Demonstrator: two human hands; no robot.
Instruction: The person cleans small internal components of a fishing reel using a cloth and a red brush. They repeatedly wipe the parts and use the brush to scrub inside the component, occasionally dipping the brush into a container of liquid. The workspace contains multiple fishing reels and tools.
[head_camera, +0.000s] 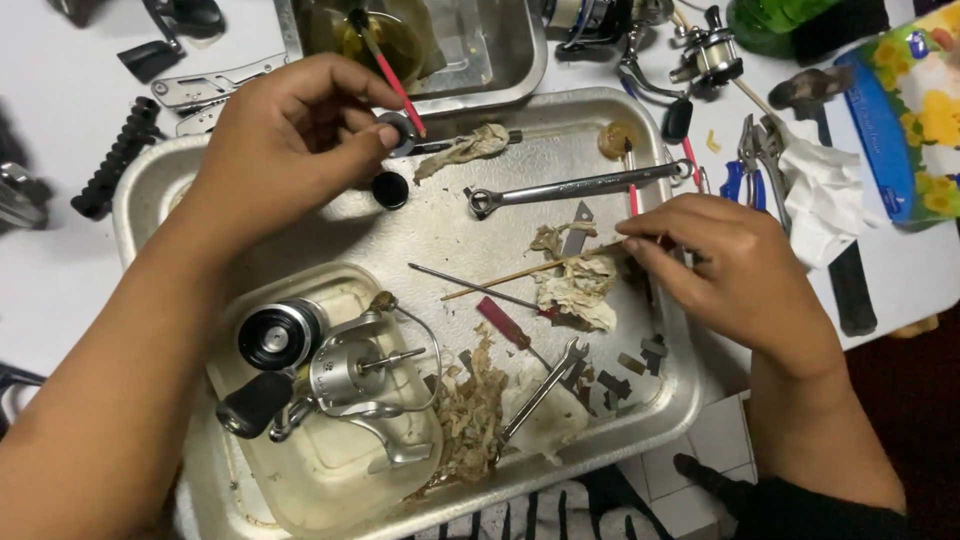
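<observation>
I see the small ring part (403, 131) pinched in my left hand (290, 140) over the tray's (140, 190) far-left corner; my right hand (725, 265) pinches a thin wooden stick (520, 272) above greasy rag scraps (580, 290). Risk: the greasy ring could slip among the clutter. Wrench (580, 186), reel (330, 370) and tray rim crowd movement; open tabletop (50, 270) lies left.

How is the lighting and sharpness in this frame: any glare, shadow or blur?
Head view: even overhead light, mild glare on the tray and wrench; left hand casts a soft shadow on the tray; reel sharp, right hand slightly soft; lower right corner falls dark.
</observation>
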